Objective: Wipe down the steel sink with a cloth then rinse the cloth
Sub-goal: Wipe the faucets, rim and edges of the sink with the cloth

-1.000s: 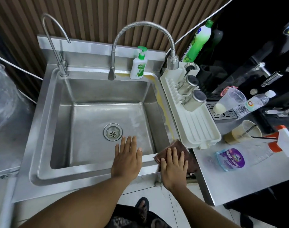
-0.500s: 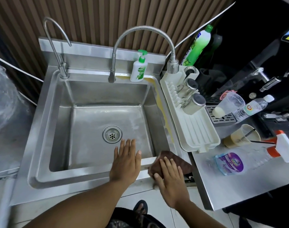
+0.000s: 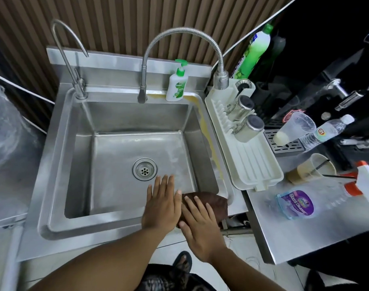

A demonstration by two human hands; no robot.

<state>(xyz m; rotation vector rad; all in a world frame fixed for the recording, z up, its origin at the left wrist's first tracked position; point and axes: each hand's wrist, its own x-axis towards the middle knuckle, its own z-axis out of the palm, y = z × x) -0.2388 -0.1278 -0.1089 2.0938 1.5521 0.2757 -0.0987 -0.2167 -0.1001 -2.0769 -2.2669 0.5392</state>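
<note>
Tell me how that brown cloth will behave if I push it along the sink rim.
The brown cloth looks soft and crumpled under the right hand, so probably floppy, bunching rather than sliding. On the smooth steel sink rim it may skid unless pressed flat.

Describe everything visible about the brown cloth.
The brown cloth is dark brown, soft and fabric-like, bunched rather than spread flat. It lies on the steel sink's front rim at the near right corner, its far edge reaching over the basin. The right hand lies flat on it, fingers extended, covering its near part. The left hand rests on the rim beside it, apparently touching its left edge. Whether it is wet cannot be told.
</note>
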